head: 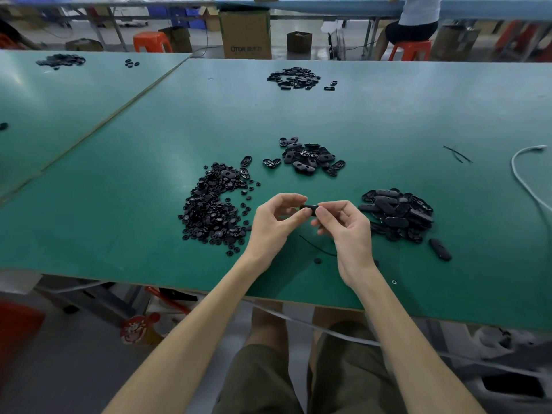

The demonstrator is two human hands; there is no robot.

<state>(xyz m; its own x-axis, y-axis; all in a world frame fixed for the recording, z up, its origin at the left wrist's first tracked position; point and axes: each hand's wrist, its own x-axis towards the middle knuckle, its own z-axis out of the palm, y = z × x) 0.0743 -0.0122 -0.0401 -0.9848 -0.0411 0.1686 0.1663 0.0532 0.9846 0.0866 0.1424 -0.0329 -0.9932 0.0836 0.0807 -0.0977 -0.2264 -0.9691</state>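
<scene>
Green worktables (pixel 119 174), orange stools (pixel 150 41), cardboard boxes (pixel 245 34), grey floor (pixel 59 369).

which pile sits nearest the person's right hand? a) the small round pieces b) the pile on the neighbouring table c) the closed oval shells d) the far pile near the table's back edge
c: the pile of closed oval shells lies just beside the right hand, while the small round pieces lie on the side of the left hand.

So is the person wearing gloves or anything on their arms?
No gloves. The left hand and right hand are bare, with no rings, watch or bracelet showing. The left forearm and right forearm are bare too, with no sleeves in view.
</scene>
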